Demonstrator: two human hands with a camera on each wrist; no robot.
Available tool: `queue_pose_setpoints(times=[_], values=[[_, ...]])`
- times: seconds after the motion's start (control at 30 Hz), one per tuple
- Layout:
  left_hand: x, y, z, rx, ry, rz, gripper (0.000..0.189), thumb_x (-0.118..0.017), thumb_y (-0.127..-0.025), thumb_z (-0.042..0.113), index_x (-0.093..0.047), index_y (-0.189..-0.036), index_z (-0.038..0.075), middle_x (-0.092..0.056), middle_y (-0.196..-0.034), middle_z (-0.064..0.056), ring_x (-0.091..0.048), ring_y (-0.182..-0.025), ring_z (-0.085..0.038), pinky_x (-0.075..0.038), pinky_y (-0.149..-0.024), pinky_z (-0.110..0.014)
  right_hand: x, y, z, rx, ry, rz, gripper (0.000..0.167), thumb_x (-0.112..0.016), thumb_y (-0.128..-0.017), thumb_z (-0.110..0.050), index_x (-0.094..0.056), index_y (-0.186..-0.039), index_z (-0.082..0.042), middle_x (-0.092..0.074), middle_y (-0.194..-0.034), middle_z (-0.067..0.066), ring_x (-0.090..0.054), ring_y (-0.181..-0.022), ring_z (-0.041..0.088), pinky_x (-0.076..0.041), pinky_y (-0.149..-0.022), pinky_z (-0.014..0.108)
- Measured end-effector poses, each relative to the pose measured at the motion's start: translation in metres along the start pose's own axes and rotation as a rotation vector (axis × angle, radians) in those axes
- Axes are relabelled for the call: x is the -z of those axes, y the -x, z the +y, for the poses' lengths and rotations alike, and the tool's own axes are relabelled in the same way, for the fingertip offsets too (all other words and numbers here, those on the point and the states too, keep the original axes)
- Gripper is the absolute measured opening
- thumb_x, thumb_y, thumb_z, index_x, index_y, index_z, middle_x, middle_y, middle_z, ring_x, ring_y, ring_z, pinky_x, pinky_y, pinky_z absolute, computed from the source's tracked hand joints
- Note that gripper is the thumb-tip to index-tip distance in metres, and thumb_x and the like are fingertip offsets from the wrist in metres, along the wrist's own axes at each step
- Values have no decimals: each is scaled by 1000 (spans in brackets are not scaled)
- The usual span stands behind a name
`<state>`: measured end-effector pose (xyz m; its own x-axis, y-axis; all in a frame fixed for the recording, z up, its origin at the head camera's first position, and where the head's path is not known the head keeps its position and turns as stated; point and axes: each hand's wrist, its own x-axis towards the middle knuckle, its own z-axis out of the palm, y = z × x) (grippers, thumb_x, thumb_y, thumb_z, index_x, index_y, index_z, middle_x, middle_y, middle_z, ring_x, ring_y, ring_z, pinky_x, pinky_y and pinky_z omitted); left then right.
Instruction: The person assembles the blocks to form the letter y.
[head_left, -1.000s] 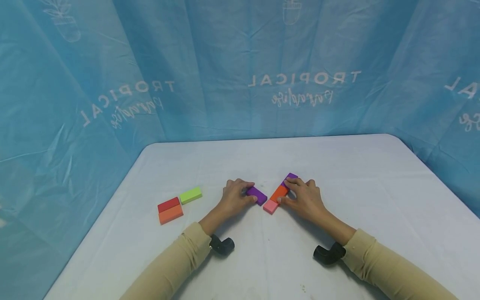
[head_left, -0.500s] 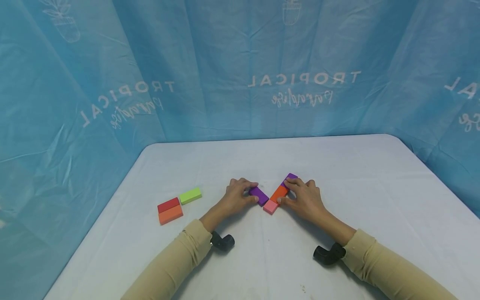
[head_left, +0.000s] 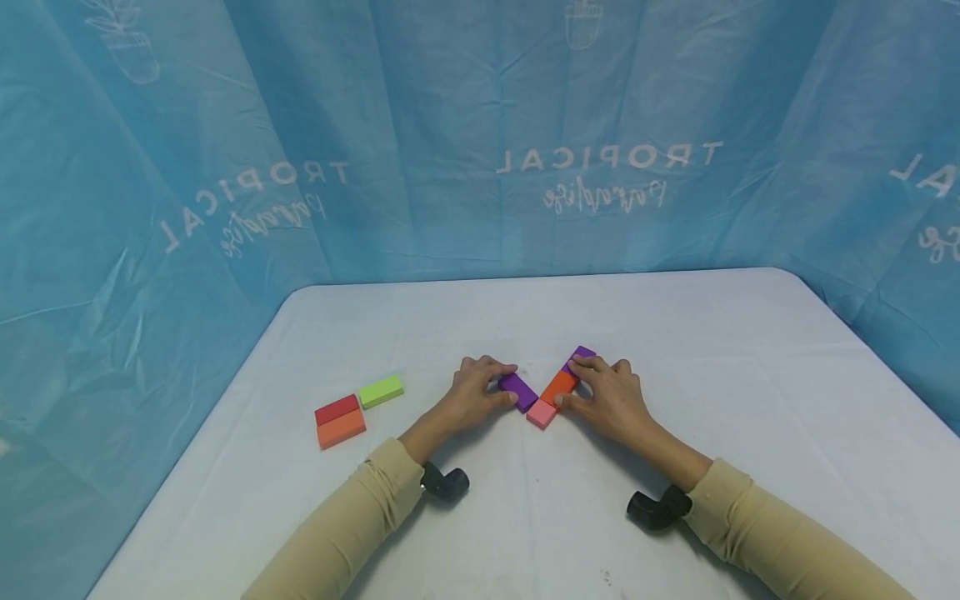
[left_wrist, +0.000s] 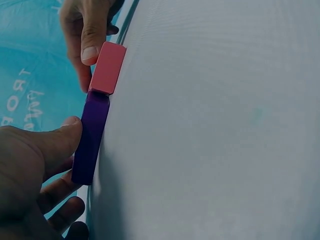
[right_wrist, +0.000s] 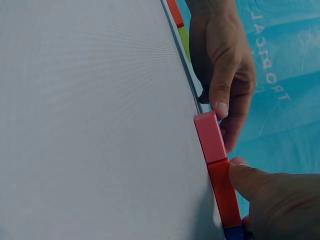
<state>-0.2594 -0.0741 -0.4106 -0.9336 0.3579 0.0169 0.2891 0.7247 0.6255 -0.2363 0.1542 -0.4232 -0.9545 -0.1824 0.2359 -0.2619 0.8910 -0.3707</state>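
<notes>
My left hand [head_left: 474,393] pinches a purple block [head_left: 517,392] between thumb and fingers. That block's near end meets the corner of a pink block [head_left: 542,413], and in the left wrist view the two look end to end. Another arm of blocks runs away from the pink one: an orange block [head_left: 558,388], then a second purple block [head_left: 579,358]. Together they form a V on the table. My right hand [head_left: 611,400] holds this arm, its thumb at the orange block's side and its fingertips at the far purple block, which they partly cover.
To the left lie a red block [head_left: 336,409], a light orange block [head_left: 341,429] against it, and a lime green block [head_left: 382,392]. They rest on a white-covered table [head_left: 480,533]. A blue printed curtain [head_left: 450,225] hangs behind the far edge.
My left hand has slid its purple block slightly right, closing the small gap to the pink block. My right hand has stayed in place. Over the last half second nothing visibly moves.
</notes>
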Motion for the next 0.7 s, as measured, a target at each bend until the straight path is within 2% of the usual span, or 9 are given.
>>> queue_pose_setpoints(times=[0.27, 0.43, 0.6, 0.7], values=[[1, 5, 4, 13, 44, 24, 50, -68, -86, 26, -54, -134, 21, -53, -132, -5, -40, -114, -22, -38, -95, -42, 0, 0, -1, -18, -11, -17, 64, -72, -78, -44, -57, -131, -11, -53, -136, 13, -46, -103, 35, -38, -81, 46], [5, 13, 10, 44, 87, 73, 49, -69, -85, 27, -56, -131, 20, -55, -129, -3, -41, -115, -23, -41, -92, -41, 0, 0, 0, -19, -24, -13, 64, -73, -78, -43, -57, -131, -11, -53, -136, 12, -46, -102, 34, -38, -80, 45], [13, 25, 13, 106, 129, 127, 49, -70, -84, 31, -56, -130, 22, -56, -125, 1, -43, -115, -21, -43, -89, -40, 1, 0, 0, -14, -24, -11, 64, -72, -78, -43, -57, -131, -10, -54, -136, 13, -46, -103, 35, -38, -81, 46], [18, 33, 12, 112, 144, 166, 47, -70, -84, 30, -57, -128, 21, -57, -123, 1, -44, -116, -21, -43, -89, -40, 0, 0, 1, -5, -26, -6, 63, -72, -79, -43, -57, -131, -10, -54, -135, 13, -46, -102, 36, -37, -80, 45]])
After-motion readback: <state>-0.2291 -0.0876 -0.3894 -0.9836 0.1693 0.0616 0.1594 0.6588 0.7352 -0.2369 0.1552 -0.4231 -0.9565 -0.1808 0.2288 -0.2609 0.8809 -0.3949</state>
